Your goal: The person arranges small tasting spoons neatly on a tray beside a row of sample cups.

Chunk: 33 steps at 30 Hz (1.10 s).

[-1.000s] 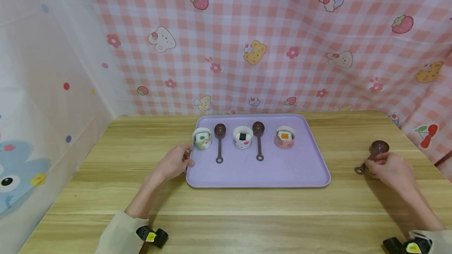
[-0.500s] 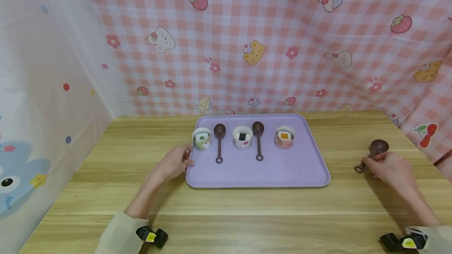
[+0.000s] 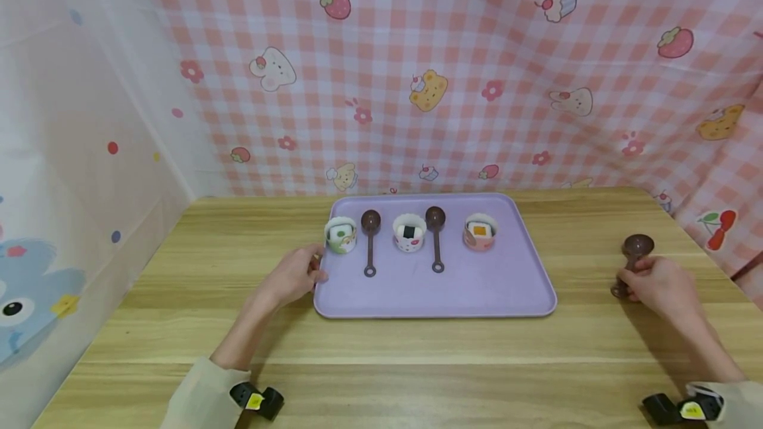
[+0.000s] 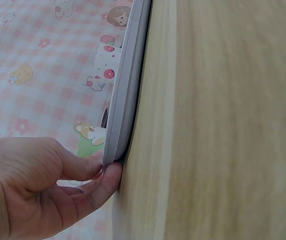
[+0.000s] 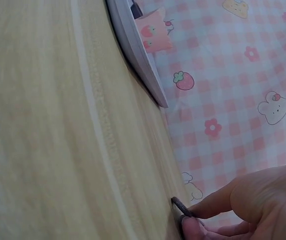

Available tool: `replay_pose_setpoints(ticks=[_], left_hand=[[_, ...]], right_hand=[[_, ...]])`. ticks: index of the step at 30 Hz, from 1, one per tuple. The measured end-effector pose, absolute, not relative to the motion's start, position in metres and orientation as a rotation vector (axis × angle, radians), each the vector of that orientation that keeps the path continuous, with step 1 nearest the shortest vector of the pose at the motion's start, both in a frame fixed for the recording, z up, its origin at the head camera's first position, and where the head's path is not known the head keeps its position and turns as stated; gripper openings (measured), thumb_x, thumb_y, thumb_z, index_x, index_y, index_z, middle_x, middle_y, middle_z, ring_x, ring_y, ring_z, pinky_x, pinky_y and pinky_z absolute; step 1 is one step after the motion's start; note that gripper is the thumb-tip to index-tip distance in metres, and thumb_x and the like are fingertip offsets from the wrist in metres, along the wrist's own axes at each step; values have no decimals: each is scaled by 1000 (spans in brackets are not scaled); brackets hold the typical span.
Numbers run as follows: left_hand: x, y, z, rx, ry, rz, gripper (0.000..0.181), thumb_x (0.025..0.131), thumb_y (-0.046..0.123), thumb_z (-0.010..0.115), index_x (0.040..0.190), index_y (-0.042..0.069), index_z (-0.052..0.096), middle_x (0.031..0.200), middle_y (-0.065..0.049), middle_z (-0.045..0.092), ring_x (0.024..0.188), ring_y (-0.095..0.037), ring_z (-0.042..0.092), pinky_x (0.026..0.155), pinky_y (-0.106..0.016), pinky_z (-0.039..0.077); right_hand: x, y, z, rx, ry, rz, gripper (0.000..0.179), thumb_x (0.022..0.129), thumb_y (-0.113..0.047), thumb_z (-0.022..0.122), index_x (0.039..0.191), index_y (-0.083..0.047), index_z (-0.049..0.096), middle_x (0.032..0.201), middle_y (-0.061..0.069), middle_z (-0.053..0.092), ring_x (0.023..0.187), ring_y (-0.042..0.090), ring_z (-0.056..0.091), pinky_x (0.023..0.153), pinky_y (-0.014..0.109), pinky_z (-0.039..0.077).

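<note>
In the head view my left hand point(image 3: 295, 275) pinches the left rim of a lilac tray point(image 3: 495, 290). The left wrist view shows the thumb on top of the tray edge point(image 4: 125, 95) and a finger under it. Well to the right of the tray, my right hand point(image 3: 664, 283) pinches the handle of a brown measuring spoon point(image 3: 638, 244), whose round bowl points away from me. Only the ring end of that handle point(image 5: 181, 206) shows in the right wrist view. On the tray lie two similar spoons point(image 3: 370, 220) point(image 3: 436, 217), bowls toward the back.
Three small paper cups stand on the tray: a green one point(image 3: 342, 241), a white one point(image 3: 409, 241) and a pink one point(image 3: 479, 241). Each holds a white block with a coloured top. The wooden table point(image 3: 417, 369) ends at a pink checked cloth point(image 3: 381, 85) behind.
The handle end of the spoon in my right hand has swung a little to the right, so the spoon lies less slanted. My left hand and the tray stay where they were.
</note>
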<state>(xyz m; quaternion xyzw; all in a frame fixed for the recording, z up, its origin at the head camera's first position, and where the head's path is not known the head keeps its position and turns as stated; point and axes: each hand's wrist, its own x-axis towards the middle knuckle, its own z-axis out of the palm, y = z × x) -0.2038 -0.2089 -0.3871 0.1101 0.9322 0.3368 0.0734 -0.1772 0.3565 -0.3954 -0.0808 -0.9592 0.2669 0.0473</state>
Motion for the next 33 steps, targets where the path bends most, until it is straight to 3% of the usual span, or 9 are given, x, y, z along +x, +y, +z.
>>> replay_pose_setpoints(ticks=[20,33], left_hand=[[-204,-209,-388,359,2803,1021,37,92,-6,66,126,-14,54,89,-16,62,78,-23,59,66,-32,55],[-205,-210,-389,328,2797,1010,38,93,-6,65,128,-14,53,92,-17,63,80,-24,60,67,-33,56]], right_hand=[[-182,356,-394,-223,-2880,933,37,97,-13,63,108,21,56,70,6,69,56,13,63,48,24,48],[-186,346,-388,-178,-2845,983,37,100,-14,60,114,19,56,75,7,70,56,6,62,48,23,49]])
